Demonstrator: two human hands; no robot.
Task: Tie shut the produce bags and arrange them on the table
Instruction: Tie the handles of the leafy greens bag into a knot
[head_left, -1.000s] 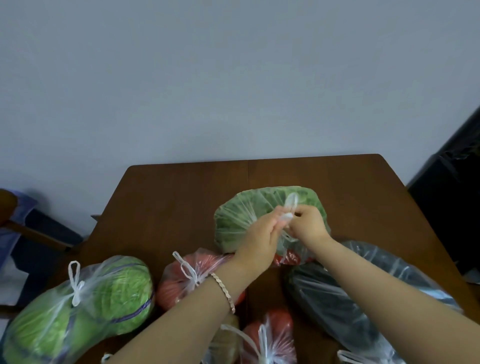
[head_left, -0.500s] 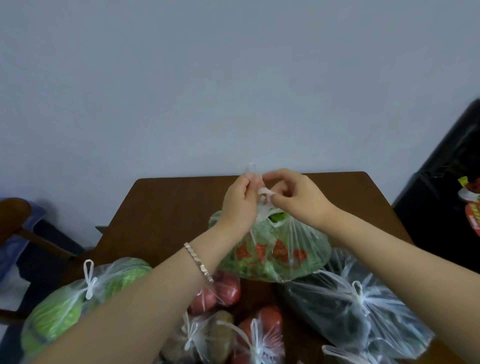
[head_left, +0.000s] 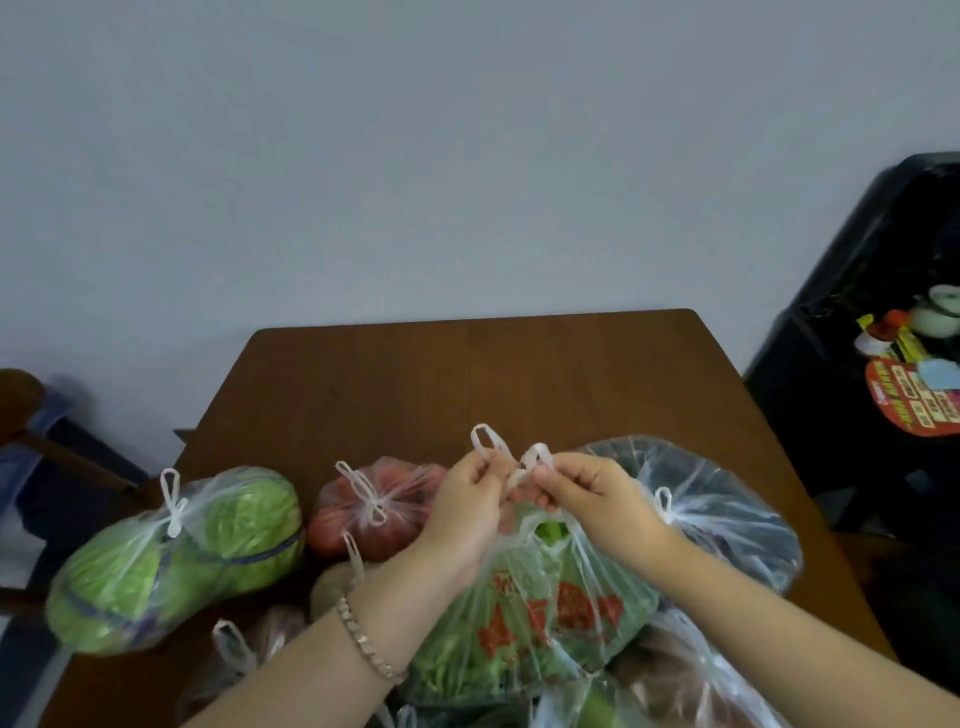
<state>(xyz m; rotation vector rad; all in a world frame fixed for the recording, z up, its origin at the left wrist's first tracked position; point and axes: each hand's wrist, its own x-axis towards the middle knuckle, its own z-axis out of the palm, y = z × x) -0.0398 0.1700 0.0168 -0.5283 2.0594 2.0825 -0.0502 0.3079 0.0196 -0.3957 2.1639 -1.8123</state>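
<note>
A clear bag of green leaves with red print (head_left: 540, 618) hangs in front of me over the brown table (head_left: 467, 384). My left hand (head_left: 462, 514) pinches one white handle loop (head_left: 485, 447) of the bag. My right hand (head_left: 592, 499) pinches the other handle loop (head_left: 535, 460). The two handles cross between my fingers. Tied bags lie around it: a cabbage bag (head_left: 176, 556) on the left, a tomato bag (head_left: 374, 509) behind my left wrist, a dark bag (head_left: 727, 514) on the right.
More bagged produce crowds the near table edge (head_left: 249, 654). A chair with blue cloth (head_left: 36, 441) stands at the left. At the right stands a black rack (head_left: 857, 364) with small items. The far half of the table is bare wood.
The bag of greens came nearer to me and sits lower in view. My hands moved apart slightly with the handles now crossed between them. The camera tilted down.
</note>
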